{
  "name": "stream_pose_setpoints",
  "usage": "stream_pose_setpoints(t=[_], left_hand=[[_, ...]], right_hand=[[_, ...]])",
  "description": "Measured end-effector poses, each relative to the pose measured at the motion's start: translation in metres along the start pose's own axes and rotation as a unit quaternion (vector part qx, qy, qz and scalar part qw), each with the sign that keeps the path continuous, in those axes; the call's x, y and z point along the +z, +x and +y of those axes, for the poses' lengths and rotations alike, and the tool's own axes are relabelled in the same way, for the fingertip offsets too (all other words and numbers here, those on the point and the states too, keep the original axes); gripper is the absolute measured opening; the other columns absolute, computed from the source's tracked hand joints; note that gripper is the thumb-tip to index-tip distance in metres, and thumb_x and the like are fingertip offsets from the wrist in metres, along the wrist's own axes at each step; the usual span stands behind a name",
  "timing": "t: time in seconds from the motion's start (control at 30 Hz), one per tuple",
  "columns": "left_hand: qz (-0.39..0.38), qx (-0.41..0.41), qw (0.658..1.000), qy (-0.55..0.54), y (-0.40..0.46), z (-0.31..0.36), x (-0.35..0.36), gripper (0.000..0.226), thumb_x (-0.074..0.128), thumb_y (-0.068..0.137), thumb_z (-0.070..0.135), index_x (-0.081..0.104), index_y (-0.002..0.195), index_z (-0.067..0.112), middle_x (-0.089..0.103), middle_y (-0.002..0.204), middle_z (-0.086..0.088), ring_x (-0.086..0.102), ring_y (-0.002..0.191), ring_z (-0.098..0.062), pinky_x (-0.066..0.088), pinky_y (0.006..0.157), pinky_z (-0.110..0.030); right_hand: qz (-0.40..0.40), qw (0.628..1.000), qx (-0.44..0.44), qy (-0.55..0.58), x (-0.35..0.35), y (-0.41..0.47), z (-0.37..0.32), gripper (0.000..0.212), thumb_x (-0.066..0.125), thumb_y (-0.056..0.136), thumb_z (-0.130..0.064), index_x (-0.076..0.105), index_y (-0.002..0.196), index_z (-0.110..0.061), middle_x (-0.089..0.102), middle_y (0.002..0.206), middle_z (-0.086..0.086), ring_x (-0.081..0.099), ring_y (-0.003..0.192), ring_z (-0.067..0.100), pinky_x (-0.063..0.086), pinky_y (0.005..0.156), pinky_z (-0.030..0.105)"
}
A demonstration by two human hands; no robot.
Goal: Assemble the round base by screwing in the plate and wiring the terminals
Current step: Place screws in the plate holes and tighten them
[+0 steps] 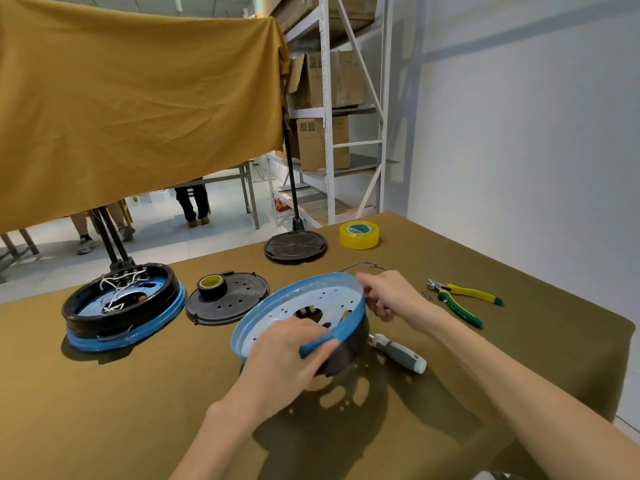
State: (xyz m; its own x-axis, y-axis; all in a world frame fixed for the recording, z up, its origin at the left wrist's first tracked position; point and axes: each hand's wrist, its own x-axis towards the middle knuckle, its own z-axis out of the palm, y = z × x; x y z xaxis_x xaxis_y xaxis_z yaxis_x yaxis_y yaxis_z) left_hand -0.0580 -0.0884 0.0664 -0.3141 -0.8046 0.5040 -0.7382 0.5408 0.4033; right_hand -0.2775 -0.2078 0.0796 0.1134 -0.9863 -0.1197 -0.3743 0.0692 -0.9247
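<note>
A person is holding a round base [304, 313] up off the tabletop [138, 393] with both hands, tilting it so that its pale, perforated inner face is turning toward the camera; its rim is blue and its underside is black. The left hand [287, 355] is gripping the near edge, fingers [322, 348] curling over the blue rim; the right hand [388, 292] is grasping the far right edge, its fingers wrapping round the rim there. The base is casting a shadow dotted with light spots onto the olive cloth just below it.

A screwdriver [398, 353] with a grey and white handle is lying on the tabletop just beside the base, to its right and partly under it; further right, a pair of yellow and green cutting pliers [464, 301] is lying well apart from the hands. A thin blue wire [363, 266] is lying behind the base. A roll of yellow tape [359, 234] is sitting near the far edge of the tabletop, next to a black round cover [295, 247].

To the left of the held base a black perforated plate [232, 301] is lying flat, with a small roll of black tape [212, 285] resting on it; further left a second base [123, 306], black over a blue ring, is sitting with white wires [117, 285] showing inside it.

Behind the tabletop a mustard cloth [138, 98] is hanging, and white metal shelving [332, 109] with cardboard boxes is standing by the wall.
</note>
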Motion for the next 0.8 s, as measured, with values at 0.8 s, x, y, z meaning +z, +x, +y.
stream_pose_setpoints(t=[0.8], left_hand=[[0.12,-0.497,0.558,-0.654,-0.032,-0.088,-0.006,0.02,0.063,0.092,0.014,0.076,0.087,-0.001,0.072,0.081,-0.015,0.072,0.067,-0.028,0.061,0.058,-0.039]], right_hand=[[0.127,0.94,-0.155,-0.277,0.044,-0.015,0.034,0.008,0.058,0.099,-0.023,0.06,0.105,-0.019,0.052,0.101,-0.002,0.055,0.09,0.021,0.048,0.073,0.038]])
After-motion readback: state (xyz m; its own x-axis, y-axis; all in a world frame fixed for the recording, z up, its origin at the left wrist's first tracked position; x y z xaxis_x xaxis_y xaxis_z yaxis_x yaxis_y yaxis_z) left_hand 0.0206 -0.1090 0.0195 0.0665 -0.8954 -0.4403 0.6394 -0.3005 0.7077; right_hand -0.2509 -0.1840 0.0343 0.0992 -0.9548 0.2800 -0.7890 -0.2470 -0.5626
